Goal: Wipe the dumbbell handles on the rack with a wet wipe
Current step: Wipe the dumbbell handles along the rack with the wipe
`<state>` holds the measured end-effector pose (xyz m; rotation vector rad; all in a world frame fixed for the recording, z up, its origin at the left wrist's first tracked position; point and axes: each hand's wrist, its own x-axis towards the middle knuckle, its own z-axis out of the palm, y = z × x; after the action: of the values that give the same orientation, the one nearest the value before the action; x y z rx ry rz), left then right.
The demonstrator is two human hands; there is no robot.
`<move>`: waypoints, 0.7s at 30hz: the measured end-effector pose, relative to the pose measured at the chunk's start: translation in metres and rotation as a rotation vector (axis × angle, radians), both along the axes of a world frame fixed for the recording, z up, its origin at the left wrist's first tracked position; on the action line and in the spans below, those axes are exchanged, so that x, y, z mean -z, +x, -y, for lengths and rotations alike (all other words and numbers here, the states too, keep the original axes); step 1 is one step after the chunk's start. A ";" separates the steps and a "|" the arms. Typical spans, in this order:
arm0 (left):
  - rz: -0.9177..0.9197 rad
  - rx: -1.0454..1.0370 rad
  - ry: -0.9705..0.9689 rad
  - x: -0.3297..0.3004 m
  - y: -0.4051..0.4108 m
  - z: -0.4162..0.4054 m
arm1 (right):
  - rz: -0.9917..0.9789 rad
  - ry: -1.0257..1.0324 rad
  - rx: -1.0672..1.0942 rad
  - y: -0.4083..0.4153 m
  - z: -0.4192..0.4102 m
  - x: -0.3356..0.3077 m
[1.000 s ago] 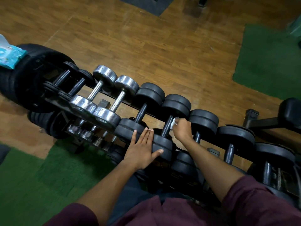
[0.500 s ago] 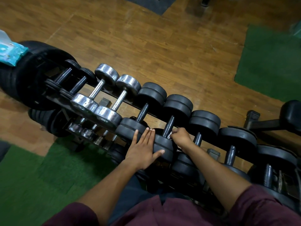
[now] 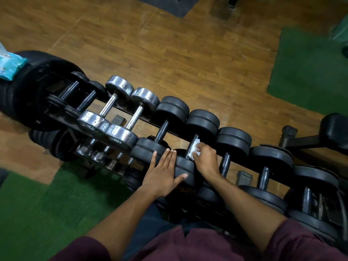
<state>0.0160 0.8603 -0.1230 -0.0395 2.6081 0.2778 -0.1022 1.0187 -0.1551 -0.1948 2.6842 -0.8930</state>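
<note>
A black rack point(image 3: 143, 117) runs diagonally and carries several dumbbells, two chrome ones at the left and black ones to the right. My right hand point(image 3: 206, 160) holds a white wet wipe point(image 3: 194, 148) against the dark handle of the fourth black dumbbell point(image 3: 203, 121). My left hand point(image 3: 162, 175) lies flat with straight fingers on the near black weight heads, steadying that dumbbell. The handle under the wipe is mostly hidden by my fingers.
A blue wipe packet point(image 3: 9, 66) lies on stacked black plates point(image 3: 37, 87) at the far left. Green mats point(image 3: 308, 72) cover parts of the wooden floor point(image 3: 169, 59). A lower rack tier holds more dumbbells point(image 3: 94, 153). A bench frame point(image 3: 305, 140) stands at the right.
My right hand slid down the handle toward me, then moved back up it with the wipe. My left hand stayed flat on the weight heads.
</note>
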 end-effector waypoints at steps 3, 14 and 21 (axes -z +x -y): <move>0.009 0.003 -0.005 -0.001 -0.001 0.000 | 0.002 -0.005 -0.002 0.000 0.001 -0.002; 0.006 -0.003 0.004 -0.002 -0.001 0.000 | 0.688 -0.251 0.336 -0.011 0.007 0.012; 0.001 -0.005 0.006 -0.002 0.000 0.000 | 0.904 -0.512 0.542 -0.026 0.006 0.012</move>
<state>0.0155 0.8598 -0.1212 -0.0444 2.6068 0.2875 -0.1281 1.0124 -0.1673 0.6956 1.6382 -1.3801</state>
